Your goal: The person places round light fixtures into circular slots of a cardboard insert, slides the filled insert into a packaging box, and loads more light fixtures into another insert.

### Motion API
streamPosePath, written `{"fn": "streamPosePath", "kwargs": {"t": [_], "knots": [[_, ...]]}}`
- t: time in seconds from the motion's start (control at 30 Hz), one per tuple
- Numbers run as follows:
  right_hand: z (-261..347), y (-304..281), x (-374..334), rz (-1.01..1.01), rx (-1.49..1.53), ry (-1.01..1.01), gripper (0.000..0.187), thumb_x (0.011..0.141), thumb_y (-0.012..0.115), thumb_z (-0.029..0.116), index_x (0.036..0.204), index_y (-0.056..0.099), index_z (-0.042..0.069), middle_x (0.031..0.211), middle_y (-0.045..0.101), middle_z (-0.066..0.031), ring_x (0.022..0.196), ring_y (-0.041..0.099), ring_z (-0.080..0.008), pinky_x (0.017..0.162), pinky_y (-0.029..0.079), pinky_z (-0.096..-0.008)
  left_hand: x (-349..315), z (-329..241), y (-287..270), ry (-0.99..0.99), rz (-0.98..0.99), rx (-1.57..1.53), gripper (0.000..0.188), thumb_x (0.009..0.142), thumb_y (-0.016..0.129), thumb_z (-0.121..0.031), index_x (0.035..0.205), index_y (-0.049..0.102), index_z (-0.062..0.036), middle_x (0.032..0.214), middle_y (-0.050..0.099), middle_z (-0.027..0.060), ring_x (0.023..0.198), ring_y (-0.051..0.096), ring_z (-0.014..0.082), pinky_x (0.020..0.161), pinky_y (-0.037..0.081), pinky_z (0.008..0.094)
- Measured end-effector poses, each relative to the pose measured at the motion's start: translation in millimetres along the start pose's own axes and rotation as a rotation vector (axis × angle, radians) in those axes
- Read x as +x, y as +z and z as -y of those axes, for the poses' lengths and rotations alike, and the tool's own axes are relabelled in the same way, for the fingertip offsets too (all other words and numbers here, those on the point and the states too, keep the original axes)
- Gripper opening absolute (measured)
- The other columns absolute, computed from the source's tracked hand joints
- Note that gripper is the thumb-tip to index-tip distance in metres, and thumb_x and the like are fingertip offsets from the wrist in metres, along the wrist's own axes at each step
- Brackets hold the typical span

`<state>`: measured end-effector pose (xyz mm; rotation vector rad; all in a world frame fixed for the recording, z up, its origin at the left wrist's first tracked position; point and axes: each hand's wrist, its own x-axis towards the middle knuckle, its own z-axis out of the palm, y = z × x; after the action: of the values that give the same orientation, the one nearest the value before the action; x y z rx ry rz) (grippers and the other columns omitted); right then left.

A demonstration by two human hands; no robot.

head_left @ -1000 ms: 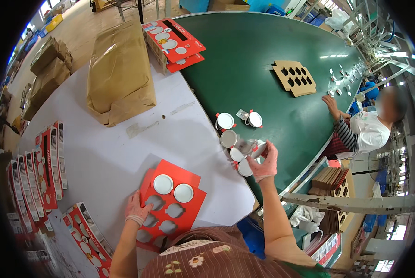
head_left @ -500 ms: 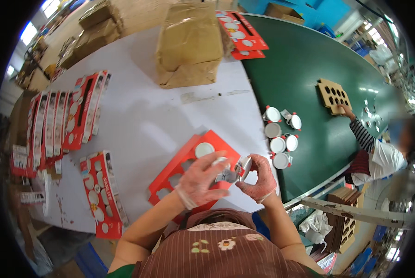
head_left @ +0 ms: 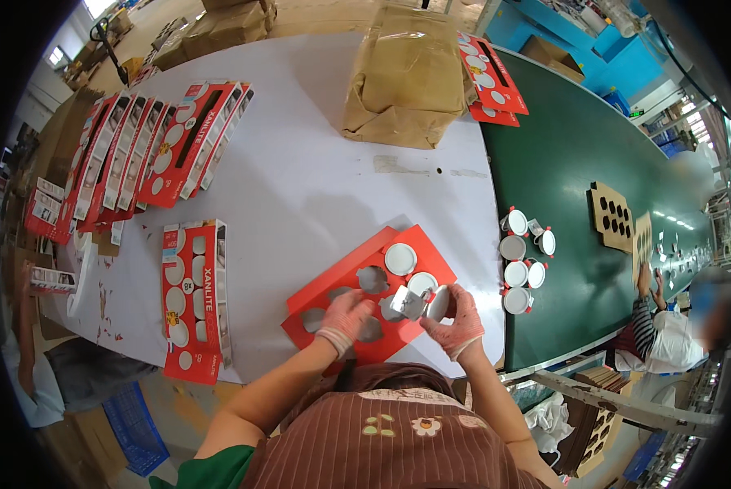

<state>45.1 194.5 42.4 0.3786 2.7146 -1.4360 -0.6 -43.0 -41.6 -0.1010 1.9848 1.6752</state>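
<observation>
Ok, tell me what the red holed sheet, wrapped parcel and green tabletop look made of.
Red holed sheet: probably smooth coloured card, with clean-cut openings and thin edges. Wrapped parcel: creased brown covering, likely paper, perhaps under clear film given its glossy highlights. Green tabletop: smooth, slightly shiny, with light reflections; possibly rubber or plastic.

Shows white lettering (head_left: 209, 289) on the nearer red carton (head_left: 194, 306) and grouped red cartons (head_left: 133, 163); perhaps print on white labels (head_left: 49, 192), blurred.
</observation>
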Motion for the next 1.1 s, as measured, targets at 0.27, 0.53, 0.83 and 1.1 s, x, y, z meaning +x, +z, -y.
{"fn": "streamPosePath", "kwargs": {"t": [0.27, 0.53, 0.83, 1.1], "knots": [[38, 34, 46, 0.001, -0.589, -0.119, 0.063, 0.068, 0.078, 0.033, 0.118, 0.051, 0.007, 0.114, 0.055, -0.016, 0.103, 0.057, -0.0349, 0.085, 0.049, -0.0424, 37, 0, -3, -0.785, -0.102, -1.037, 0.04, 0.09, 0.055, -0.012, 0.125, 0.039, -0.0024, 0.139, 0.035, 0.0201, 0.098, 0.061, 0.035, 0.076, 0.057, 0.0485], [43, 61, 66, 0.121, -0.917, -0.128, 0.057, 0.07, 0.073, 0.028, 0.117, 0.051, 0.005, 0.108, 0.055, -0.0123, 0.096, 0.057, -0.0305, 0.077, 0.051, -0.0402, 28, -4, 6, -0.683, 0.127, -0.956, 0.021, 0.089, 0.053, -0.008, 0.105, 0.04, -0.0132, 0.104, 0.051, 0.0128, 0.078, 0.065, 0.0343, 0.058, 0.058, 0.0475], [53, 70, 61, 0.211, -0.838, 0.076, 0.068, 0.072, 0.074, 0.039, 0.125, 0.047, 0.007, 0.118, 0.054, -0.014, 0.106, 0.057, -0.0306, 0.083, 0.051, -0.0411, 23, -17, 15, -0.687, 0.198, -0.859, 0.03, 0.086, 0.059, -0.005, 0.106, 0.038, -0.0157, 0.103, 0.052, 0.011, 0.086, 0.064, 0.0377, 0.066, 0.056, 0.0525], [16, 66, 61, 0.156, -0.461, 0.212, 0.051, 0.084, 0.062, 0.033, 0.126, 0.048, 0.009, 0.125, 0.054, -0.0159, 0.108, 0.058, -0.0353, 0.088, 0.048, -0.0442, 21, -11, 12, -0.618, 0.254, -0.902, 0.028, 0.086, 0.057, -0.004, 0.102, 0.037, -0.0141, 0.101, 0.051, 0.0115, 0.085, 0.064, 0.0359, 0.069, 0.055, 0.0538]]}}
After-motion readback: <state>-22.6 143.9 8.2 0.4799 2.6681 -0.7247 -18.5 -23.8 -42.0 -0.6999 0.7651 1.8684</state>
